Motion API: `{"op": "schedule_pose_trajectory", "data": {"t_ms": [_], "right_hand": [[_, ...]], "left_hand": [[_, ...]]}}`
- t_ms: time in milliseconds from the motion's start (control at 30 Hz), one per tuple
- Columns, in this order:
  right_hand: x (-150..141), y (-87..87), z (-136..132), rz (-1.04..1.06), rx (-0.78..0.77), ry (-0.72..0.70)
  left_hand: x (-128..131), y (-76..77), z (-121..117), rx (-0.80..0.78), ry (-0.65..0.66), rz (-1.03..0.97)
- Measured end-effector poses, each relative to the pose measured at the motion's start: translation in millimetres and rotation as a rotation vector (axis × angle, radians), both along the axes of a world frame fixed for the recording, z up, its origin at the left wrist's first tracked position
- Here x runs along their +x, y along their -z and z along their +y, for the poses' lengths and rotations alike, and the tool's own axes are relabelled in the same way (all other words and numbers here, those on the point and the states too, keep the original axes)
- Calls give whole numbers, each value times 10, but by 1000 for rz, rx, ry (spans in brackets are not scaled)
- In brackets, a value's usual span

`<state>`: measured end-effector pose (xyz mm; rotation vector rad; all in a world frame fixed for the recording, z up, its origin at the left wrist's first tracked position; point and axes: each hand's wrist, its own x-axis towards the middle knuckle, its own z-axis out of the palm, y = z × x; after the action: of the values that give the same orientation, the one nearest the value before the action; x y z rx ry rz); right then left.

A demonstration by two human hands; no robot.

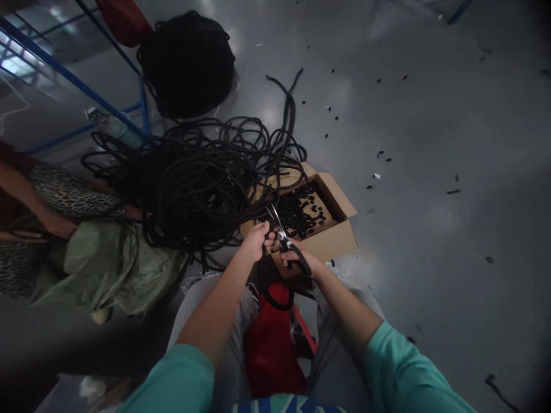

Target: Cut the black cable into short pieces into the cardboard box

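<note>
In front of my knees, my right hand (291, 256) is closed round the black handles of a pair of scissors (297, 252). The blades are slightly apart and point up and to the left, over a cardboard box. My left hand (258, 242) is beside them, fingers closed on a black cord (275, 304) that hangs below it in a loop. Exactly where the cord lies relative to the blades is too small to make out. Many short black cut pieces (303, 212) lie inside the open cardboard box (331, 244).
A tangled heap of black cord (193, 183) spreads left of the box, with a big black coil (187, 63) behind. Blue metal framing (64, 71) stands upper left. Another person's hand (60, 225) is near green sheeting (116, 258). Small scraps dot the grey floor (430, 126).
</note>
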<state>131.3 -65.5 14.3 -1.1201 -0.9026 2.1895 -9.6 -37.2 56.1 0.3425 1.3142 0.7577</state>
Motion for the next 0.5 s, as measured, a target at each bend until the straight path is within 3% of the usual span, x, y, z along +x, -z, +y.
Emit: {"op": "schedule_pose_trajectory", "data": {"t_ms": [167,500], "right_hand": [[-11,51,13,-127,63,70],[-48,54,-11,-151,3,95]], "left_hand": [[28,-1,2,-18,3,56],[30,11,9,-3,0,60]]}}
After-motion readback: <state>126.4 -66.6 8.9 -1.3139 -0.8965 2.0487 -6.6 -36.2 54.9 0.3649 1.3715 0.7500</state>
